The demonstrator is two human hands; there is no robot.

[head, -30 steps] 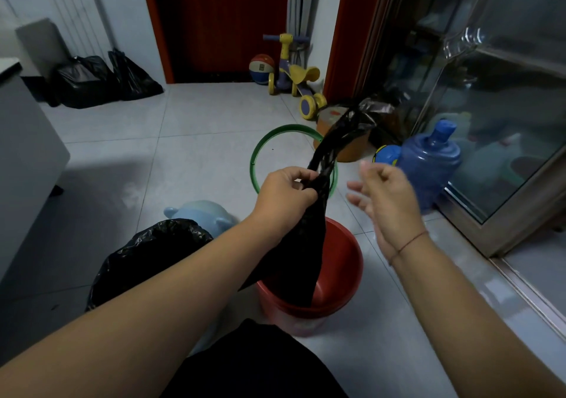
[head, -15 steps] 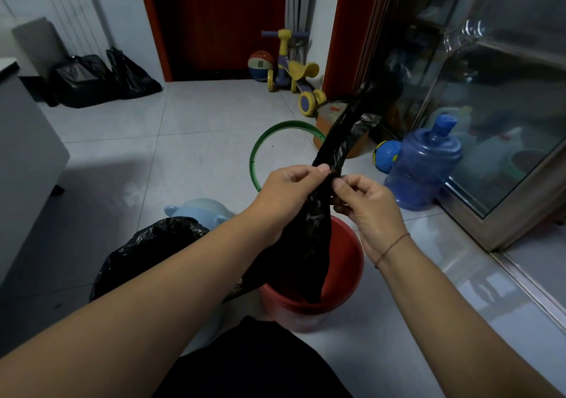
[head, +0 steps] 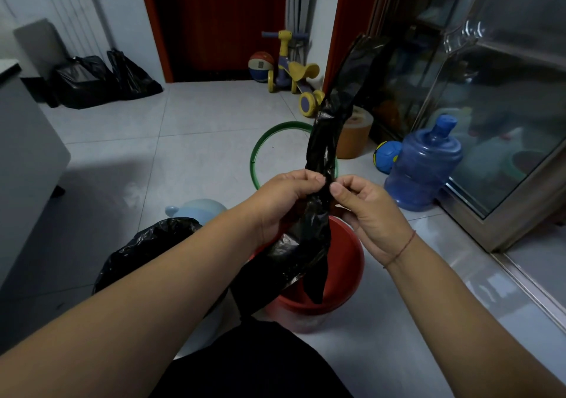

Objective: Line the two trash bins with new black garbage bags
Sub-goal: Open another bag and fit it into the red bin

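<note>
At lower left I see a lined bin (head: pixel 144 247) already covered in black. At centre, the left hand (head: pixel 284 201) pinches the black garbage bag (head: pixel 321 158), a folded strip rising toward upper right with its tail hanging into the red bin (head: pixel 349 253). Just right, the right hand (head: pixel 367 213) pinches it too.

two hands are in view, the left hand (head: pixel 288 195) and the right hand (head: pixel 367 210). there are two bins, a red bin (head: pixel 346 262) and a bag-lined bin (head: pixel 147 244); one loose black bag (head: pixel 321 152); two full sacks, a left sack (head: pixel 82 82) and a right sack (head: pixel 131 75); two balls, a basketball (head: pixel 260 66) and a blue ball (head: pixel 386 156); one ride-on toy (head: pixel 291 72); one green hoop (head: pixel 260 149); one water jug (head: pixel 424 167).
</note>
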